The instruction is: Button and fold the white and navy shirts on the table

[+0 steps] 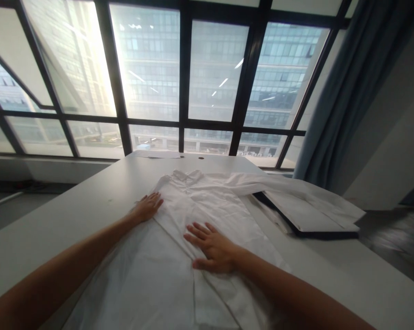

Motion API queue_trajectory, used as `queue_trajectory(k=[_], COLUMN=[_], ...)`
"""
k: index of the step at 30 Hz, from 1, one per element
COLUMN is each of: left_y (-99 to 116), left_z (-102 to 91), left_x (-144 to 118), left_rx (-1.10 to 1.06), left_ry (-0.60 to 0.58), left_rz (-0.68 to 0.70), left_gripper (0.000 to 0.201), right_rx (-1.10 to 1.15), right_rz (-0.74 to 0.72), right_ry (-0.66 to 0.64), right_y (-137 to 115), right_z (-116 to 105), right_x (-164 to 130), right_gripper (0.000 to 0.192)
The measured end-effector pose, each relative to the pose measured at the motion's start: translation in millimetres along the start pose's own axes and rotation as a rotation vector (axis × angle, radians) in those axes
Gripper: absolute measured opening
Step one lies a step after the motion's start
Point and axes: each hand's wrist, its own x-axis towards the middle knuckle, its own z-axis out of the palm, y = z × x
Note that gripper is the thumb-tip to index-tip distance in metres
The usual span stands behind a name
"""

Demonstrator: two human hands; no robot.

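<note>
Right in the middle of the grey table (73, 215) there's a white shirt (207, 206) spread out flat, collar pointing away toward the big window (179, 68). Both hands are lying on it, palms down. Left hand (148, 206) sits at the shirt's left edge up near the shoulder, fingers stretched out flat and loose, tips resting on the fabric, not pinching or gripping anything. Right hand (214, 250) is lower down and more toward the centre, right about where the front placket runs, fingers spread and relaxed too, thumb sticking out to the side, just pressing on the cloth.

One sleeve (262, 183) runs off to the right from the shoulder and lies across a white board with a dark edge (313, 220) that's sitting on the right side of the table, just beside the shirt body. The fabric is pretty wrinkled around the chest. Bottom hem runs out of the frame toward me, so can't see how that end lies.

Off to the right there's a blue-grey curtain (347, 82) hanging next to the window, and office buildings outside the glass
</note>
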Motion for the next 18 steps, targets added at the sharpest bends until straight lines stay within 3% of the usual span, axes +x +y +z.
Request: queue_trajectory(k=[4, 8, 13, 15, 18], left_y=[-12.4, -23.1, -8.5, 10.5, 45.3], left_z=[-1.5, -6.3, -21.4, -26.0, -22.5], left_x=[-9.4, -20.6, -22.3, -17.6, -12.1], left_rx=[-0.022, 0.012, 0.118, 0.124, 0.059], left_ry=[0.006, -0.021, -0.114, -0.081, 0.010], left_rz=[0.019, -0.023, -0.057, -0.048, 0.063], left_gripper=[0.059, 0.063, 0.062, 0.060, 0.058], right_rx=[0.027, -0.003, 0.014, 0.106, 0.316], right_rz=[0.023, 0.154, 0.162, 0.213, 0.505], right_ry=[0.005, 0.080, 0.105, 0.265, 0.642], right_y=[-0.1, 3.1, 18.7, 38.1, 81.9], right_z=[-1.9, -1.7, 5.8, 2.3, -16.4], right_x=[-0.6, -3.7, -1.2, 4.2, 8.6], right_gripper=[0.080, 0.072, 0.072, 0.068, 0.058])
